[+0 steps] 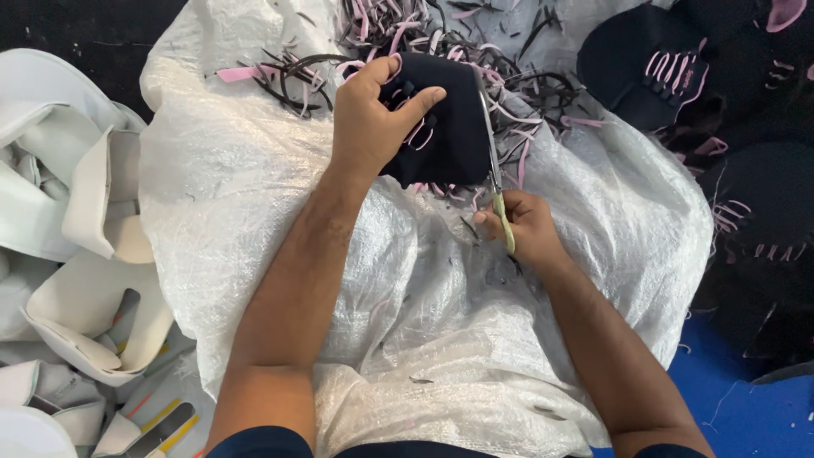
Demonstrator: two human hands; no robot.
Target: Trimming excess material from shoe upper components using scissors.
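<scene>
My left hand (373, 114) grips a dark navy fabric piece (454, 136) with pink loops, holding it up over a white woven sack (254, 195). My right hand (526, 229) holds small thread snips (496, 170) with a yellow-green handle; the metal blades run along the right edge of the navy piece. Several cut pink and black strips (407, 34) lie heaped on the sack just beyond the piece.
A pile of white shoe-upper parts (76, 254) lies at the left. More navy pieces with pink loops (653, 72) are stacked at the upper right and right. Blue floor (746, 416) shows at the lower right.
</scene>
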